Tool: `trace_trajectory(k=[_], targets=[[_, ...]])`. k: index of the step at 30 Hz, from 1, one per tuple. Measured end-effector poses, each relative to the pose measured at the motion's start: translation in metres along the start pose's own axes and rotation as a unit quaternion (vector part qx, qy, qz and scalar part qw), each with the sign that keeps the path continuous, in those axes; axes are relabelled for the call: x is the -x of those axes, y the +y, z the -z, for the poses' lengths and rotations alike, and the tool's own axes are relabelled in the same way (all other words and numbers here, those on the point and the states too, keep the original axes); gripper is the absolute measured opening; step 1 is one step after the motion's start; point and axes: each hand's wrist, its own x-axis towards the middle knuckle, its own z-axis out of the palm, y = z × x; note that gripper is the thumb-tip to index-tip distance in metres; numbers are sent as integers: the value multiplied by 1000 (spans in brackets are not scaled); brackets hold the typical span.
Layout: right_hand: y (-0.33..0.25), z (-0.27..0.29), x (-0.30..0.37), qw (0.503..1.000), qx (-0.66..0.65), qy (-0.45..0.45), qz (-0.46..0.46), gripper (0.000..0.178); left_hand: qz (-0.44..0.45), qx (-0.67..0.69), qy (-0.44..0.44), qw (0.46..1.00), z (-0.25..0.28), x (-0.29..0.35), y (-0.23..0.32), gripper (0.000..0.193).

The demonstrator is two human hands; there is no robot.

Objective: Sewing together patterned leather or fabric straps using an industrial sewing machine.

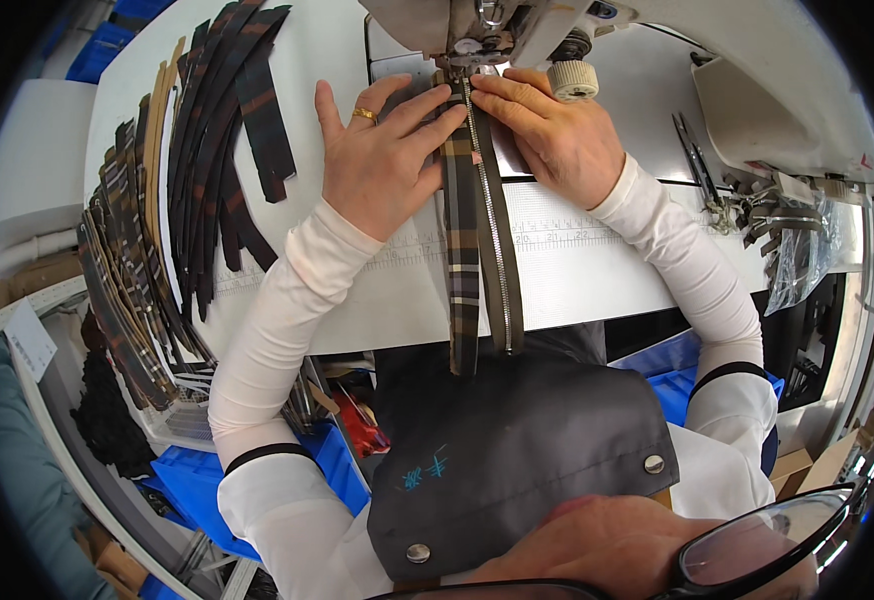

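A plaid fabric strip point(464, 290) and a dark olive zipper point(502, 270) with metal teeth run lengthwise under the sewing machine's presser foot point(457, 75). Their near ends hang over the table edge towards my lap. My left hand point(382, 145) lies open on the strip's left side, fingers spread, fingertips close to the foot; one finger wears a gold ring. From the right, my right hand point(557, 135) rests its outstretched fingers on the zipper tape beside the foot. Its thumb is partly hidden. A small pink mark point(476, 158) shows between strip and zipper.
Bundles of dark point(207, 150) and plaid strips point(122, 260) lie at the table's left. To the right are black scissors point(695, 155), a clear plastic bag point(802, 255) and zipper pieces. The machine's arm point(757, 60) overhangs the far right. Blue bins point(197, 490) stand below.
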Motion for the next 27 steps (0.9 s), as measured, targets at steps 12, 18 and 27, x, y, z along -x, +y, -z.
trace_trajectory(k=[12, 18, 27], targets=[[1, -1, 1, 1000, 0, 8, 3, 34, 14, -41, -31, 999, -2, 0, 6, 39], [5, 1, 0, 986, -154, 21, -58, 25, 19, -36, -39, 998, 1, -2, 6, 40], [1, 9, -24, 819, -484, 92, -294, 22, 16, -26, -40, 999, 3, -2, 5, 40]])
